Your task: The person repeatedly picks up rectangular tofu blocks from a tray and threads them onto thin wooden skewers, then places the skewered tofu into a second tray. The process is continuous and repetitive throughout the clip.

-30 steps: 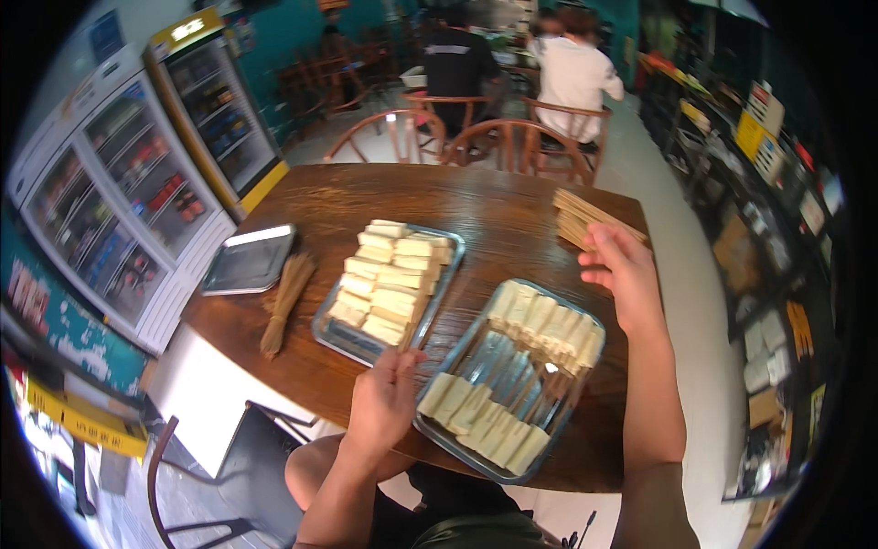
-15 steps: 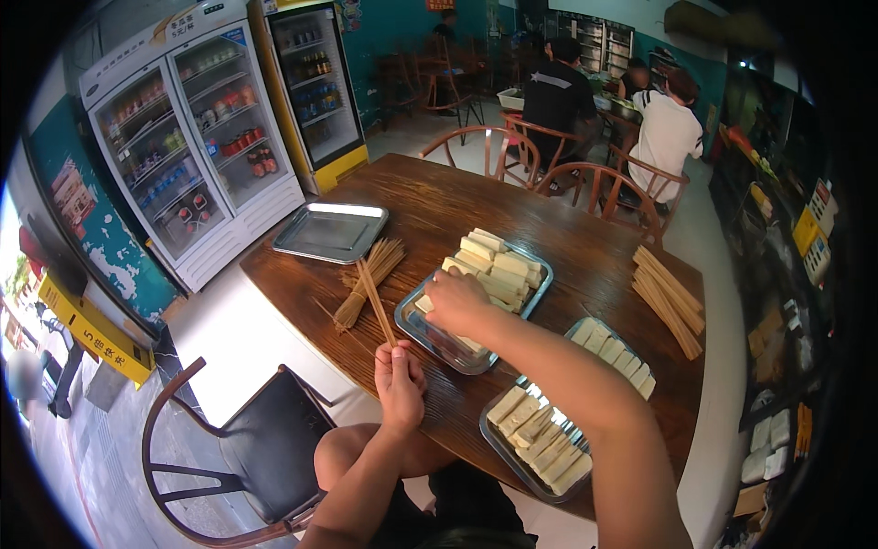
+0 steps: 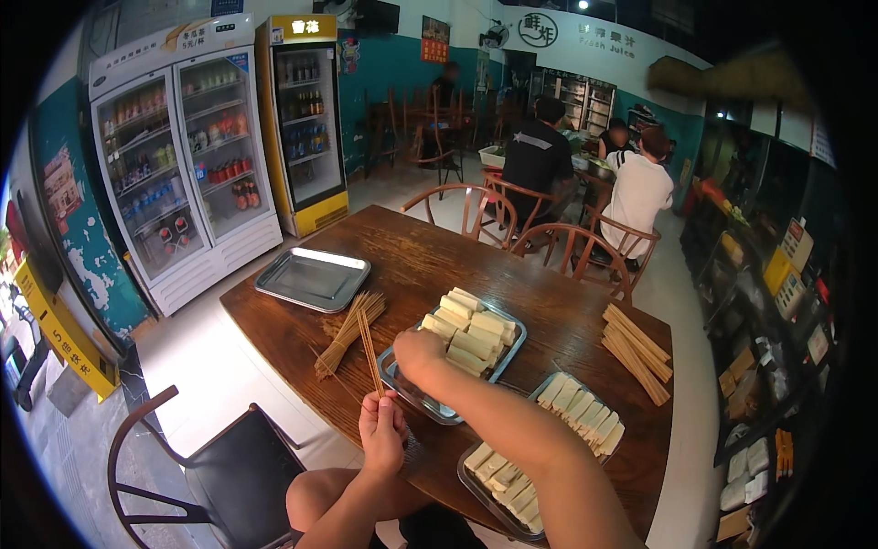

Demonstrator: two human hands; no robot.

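My left hand [image 3: 382,434], near the front edge of the table, is closed around a few thin wooden skewers [image 3: 369,353] that point up and away. My right hand [image 3: 420,355] is over the left side of the middle metal tray [image 3: 516,355], close to those skewers. Its fingers are curled and mostly hidden by the back of the hand, so what they grip does not show. Pale, cream-coloured blocks [image 3: 474,344] are piled in that tray. Left of it, a loose bundle of skewers [image 3: 340,340] lies on the wood.
A bare metal tray [image 3: 313,280] sits at the far left of the table [image 3: 402,247]. Two more trays hold pale strips [image 3: 581,414] under and beside my right forearm. Light-brown sticks [image 3: 637,353] lie at right. Chairs [image 3: 233,457] stand around; people sit beyond.
My right hand has moved left across the middle tray, nearer the skewers. My left hand keeps holding the skewers. The view has tilted up, showing more of the room.
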